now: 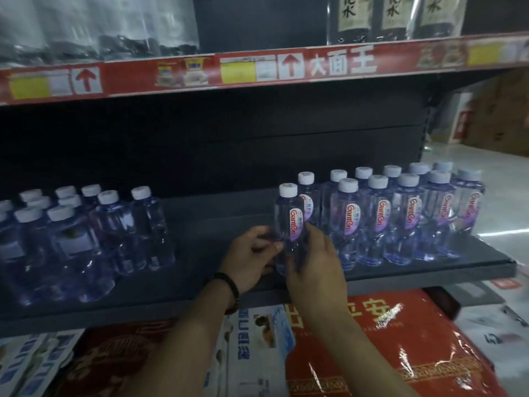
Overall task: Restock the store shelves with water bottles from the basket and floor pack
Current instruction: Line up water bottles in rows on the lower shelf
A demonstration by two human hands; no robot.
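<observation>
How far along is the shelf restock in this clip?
Done: a left cluster and right rows of bottles stand on the shelf. In hand: the left hand and right hand grip one labelled bottle upright at the right rows' left end. Left: a bare stretch of shelf between the groups. The basket and floor pack are out of view, so remaining stock is unknown.

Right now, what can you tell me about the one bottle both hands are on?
The held bottle is small, clear plastic with a bluish-violet tint, a white screw cap and an oval pink-and-white label with red lettering facing the camera. It stands upright at the left end of the right-hand group on the dark shelf. The left hand and right hand grip its lower half from either side, hiding its base; whether it rests on the shelf cannot be told.
</observation>
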